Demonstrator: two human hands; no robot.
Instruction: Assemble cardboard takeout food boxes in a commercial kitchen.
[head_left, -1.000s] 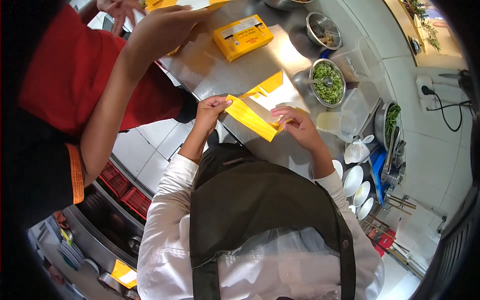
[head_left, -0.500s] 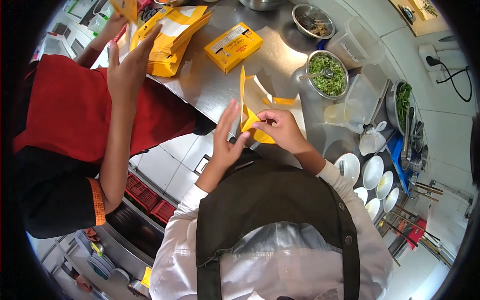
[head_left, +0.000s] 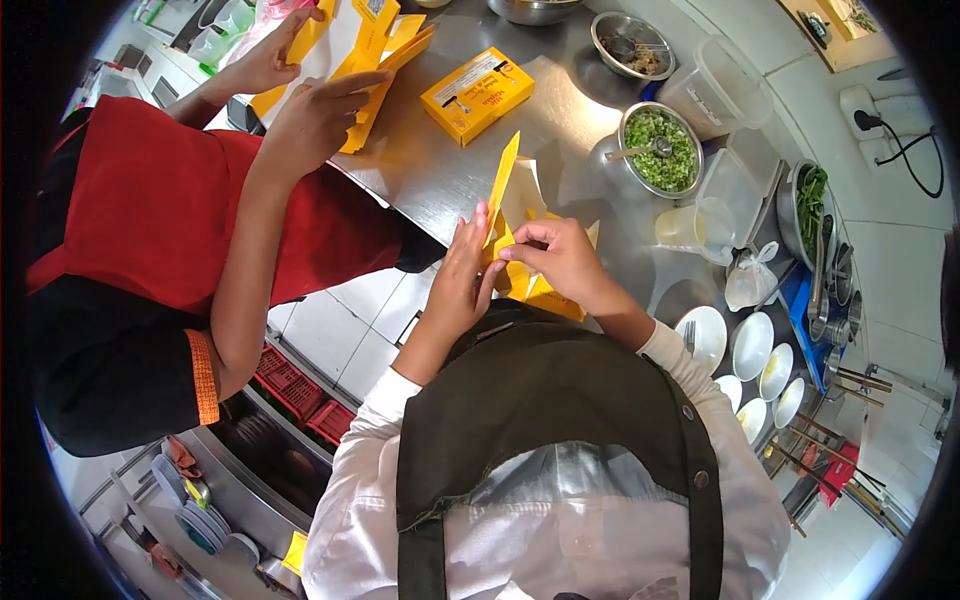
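A partly folded carton (head_left: 522,190), yellow outside and pale inside, stands at the steel counter's near edge, its flaps raised. My left hand (head_left: 458,275) presses its fingers flat along the carton's left wall, the thumb at the near corner. With thumb and forefinger, my right hand (head_left: 562,262) pinches a yellow flap at that same corner. My hands hide part of the carton's near side. Just beyond it lies a closed yellow box (head_left: 478,96) with a white printed panel.
At left, a co-worker in a red apron (head_left: 150,200) handles flat yellow cartons (head_left: 365,110). Bowls, one with chopped greens (head_left: 660,150), and clear plastic tubs (head_left: 715,85) line the right. White bowls (head_left: 752,345) stand at lower right, beside a blue tray (head_left: 803,320).
My left hand has closed in against the carton's wall. The carton has narrowed and its left flap leans right. The co-worker has opened out a flat carton.
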